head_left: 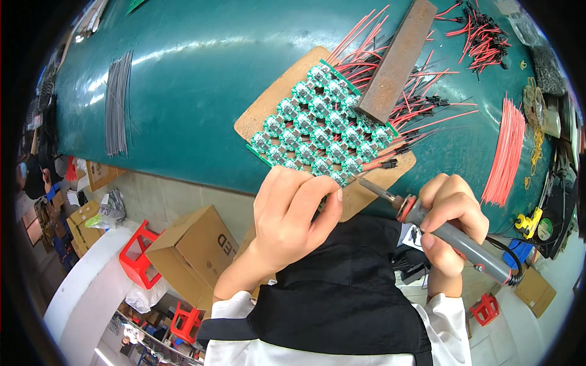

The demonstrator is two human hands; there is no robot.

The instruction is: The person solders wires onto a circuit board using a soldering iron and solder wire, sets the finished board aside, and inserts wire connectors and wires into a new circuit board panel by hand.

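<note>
My right hand (452,213) is wrapped round the grey handle of a soldering iron (470,247), whose tip points up and left to the near edge of a panel of round green circuit boards (320,122). At that same edge my left hand (290,213) is closed in a pinch, its fingertips close to the iron's tip; what it holds is hidden. The panel lies on a brown board (262,110). A rusty metal bar (397,61) rests across the panel's far right part, over red and black wires (421,110) with black connectors.
The green tabletop (189,110) carries a bundle of grey wires (116,104) at left, red wires (505,152) at right and a pile of connector leads (482,39) far right. A yellow tool (528,223) lies at the right. Below stand a cardboard box (192,256) and red stools (140,255).
</note>
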